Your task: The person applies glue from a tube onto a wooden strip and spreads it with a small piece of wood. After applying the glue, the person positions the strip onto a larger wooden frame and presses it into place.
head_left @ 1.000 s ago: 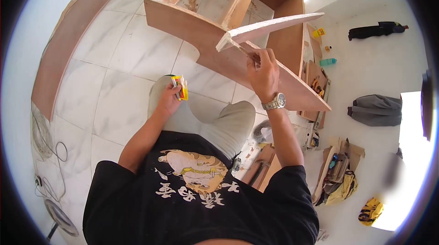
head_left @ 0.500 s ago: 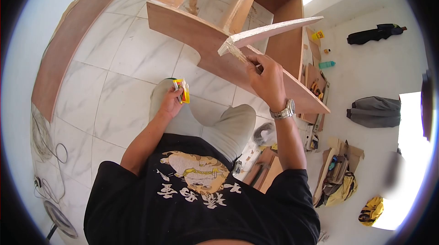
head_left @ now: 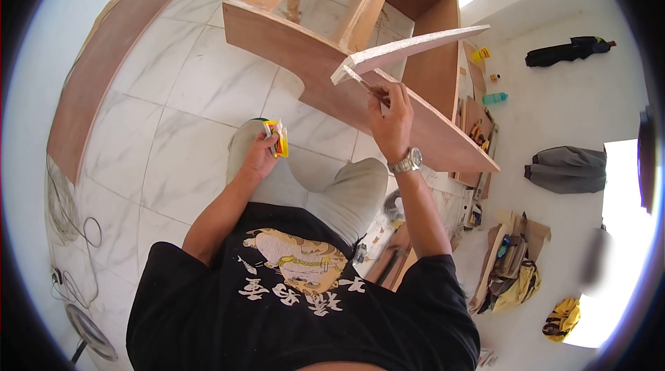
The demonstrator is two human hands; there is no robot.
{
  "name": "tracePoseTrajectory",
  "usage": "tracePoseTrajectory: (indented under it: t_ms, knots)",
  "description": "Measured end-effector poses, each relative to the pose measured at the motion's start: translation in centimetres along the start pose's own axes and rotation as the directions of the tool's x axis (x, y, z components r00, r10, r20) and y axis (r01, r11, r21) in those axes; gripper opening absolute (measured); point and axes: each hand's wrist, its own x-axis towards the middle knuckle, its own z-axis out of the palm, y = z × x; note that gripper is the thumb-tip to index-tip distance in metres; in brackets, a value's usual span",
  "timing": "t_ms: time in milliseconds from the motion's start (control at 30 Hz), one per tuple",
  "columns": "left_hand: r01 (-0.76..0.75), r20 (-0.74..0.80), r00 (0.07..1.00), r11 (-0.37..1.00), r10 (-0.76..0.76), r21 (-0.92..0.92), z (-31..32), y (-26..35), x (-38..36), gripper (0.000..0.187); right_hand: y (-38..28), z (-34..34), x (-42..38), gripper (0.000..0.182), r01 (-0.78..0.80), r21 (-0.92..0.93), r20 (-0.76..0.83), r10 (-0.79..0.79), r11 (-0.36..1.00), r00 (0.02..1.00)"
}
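My left hand is closed around a small yellow-and-red container with whitish material at its top, held above my knee. My right hand, with a watch on the wrist, pinches a thin stick-like applicator with a pale tip. That tip is at the near end of a narrow board with a whitish, coated edge; whether it touches is hard to tell. The narrow board rises over a wooden cabinet frame lying on the floor.
A long curved wooden panel lies on the tiled floor at left, near a loose cable. To the right are tools, a teal bottle and a bag pile. Clothes hang on the wall.
My right hand has shifted slightly left and tilted, and the applicator's tip has moved up against or near the board's end. My left hand holds the container in nearly the same place.
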Motion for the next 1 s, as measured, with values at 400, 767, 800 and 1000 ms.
tracePoseTrajectory:
  t_ms: [400,767,800,1000]
  knots:
    - [0.006,0.046,0.999,1.0,-0.006,0.009,-0.1,0.1,0.0,0.027,6.1,2.7,0.3,0.018,0.233,-0.095,0.13,-0.22,0.968,0.967]
    - [0.031,0.004,1.0,0.999,-0.031,0.013,-0.3,-0.1,0.2,0.034,5.1,-2.0,6.7,0.019,0.378,-0.061,0.098,-0.371,0.924,0.923]
    - [0.037,0.002,0.999,0.999,-0.037,0.019,-0.2,0.0,0.3,0.034,4.5,-2.3,7.1,0.018,0.333,-0.006,0.048,-0.332,0.943,0.942]
    - [-0.037,0.005,0.999,0.999,0.037,0.027,1.8,0.3,-0.8,0.038,3.8,-2.6,5.4,0.017,0.099,0.24,-0.16,-0.061,0.966,0.985]
